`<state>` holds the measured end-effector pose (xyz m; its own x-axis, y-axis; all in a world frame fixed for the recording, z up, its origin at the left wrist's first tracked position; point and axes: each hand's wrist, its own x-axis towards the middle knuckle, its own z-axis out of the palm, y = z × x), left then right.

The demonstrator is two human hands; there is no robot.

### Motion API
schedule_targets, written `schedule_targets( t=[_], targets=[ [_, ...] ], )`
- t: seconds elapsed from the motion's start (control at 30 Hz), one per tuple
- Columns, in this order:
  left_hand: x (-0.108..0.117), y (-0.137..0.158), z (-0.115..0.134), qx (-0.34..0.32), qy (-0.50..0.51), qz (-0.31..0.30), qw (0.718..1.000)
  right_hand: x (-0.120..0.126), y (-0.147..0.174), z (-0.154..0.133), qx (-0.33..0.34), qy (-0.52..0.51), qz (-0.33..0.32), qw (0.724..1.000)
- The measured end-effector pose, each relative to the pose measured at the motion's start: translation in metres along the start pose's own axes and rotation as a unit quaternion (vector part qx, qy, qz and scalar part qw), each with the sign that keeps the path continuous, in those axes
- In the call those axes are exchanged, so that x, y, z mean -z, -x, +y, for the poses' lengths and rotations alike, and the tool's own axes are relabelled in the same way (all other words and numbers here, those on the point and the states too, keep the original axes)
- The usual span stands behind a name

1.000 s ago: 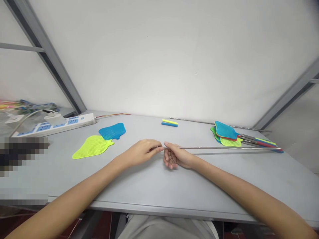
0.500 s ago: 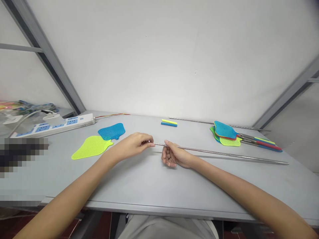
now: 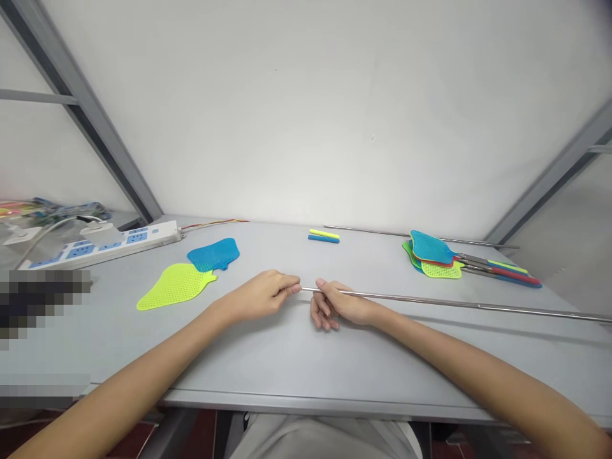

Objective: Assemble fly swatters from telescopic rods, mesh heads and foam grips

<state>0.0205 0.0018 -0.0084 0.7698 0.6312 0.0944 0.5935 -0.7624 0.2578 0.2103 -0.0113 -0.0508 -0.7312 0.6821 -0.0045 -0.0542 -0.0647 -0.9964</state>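
My left hand pinches the thin left end of a long, stepped metal rod, thumb against fingers. Close by on the right, my right hand grips the same rod between thumb and forefinger, its other fingers loosely curled below. The rod runs right over my forearm, thickens toward that side and reaches the picture's right edge. Left of my hands, a yellow-green fly swatter head lies partly beside a blue fly swatter head, neither with a handle.
Behind my hands lie a yellow tube and a blue tube. Another metal rod lies along the wall. Several fly swatters are stacked at right. A power strip with plugs sits at left on the grey table.
The rod's thick end has shifted right, from over the table to the picture's edge. Both hands are slightly lower in view, and the left fingers are closed more tightly.
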Motion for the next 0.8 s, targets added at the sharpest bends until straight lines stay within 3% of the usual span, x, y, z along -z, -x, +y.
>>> schedule_targets(
  t=[0.8],
  targets=[
    [-0.01, -0.002, 0.014, 0.044, 0.225, -0.047, 0.972, -0.007, 0.007, -0.003, 0.006, 0.117, -0.009, 0.993]
  ],
)
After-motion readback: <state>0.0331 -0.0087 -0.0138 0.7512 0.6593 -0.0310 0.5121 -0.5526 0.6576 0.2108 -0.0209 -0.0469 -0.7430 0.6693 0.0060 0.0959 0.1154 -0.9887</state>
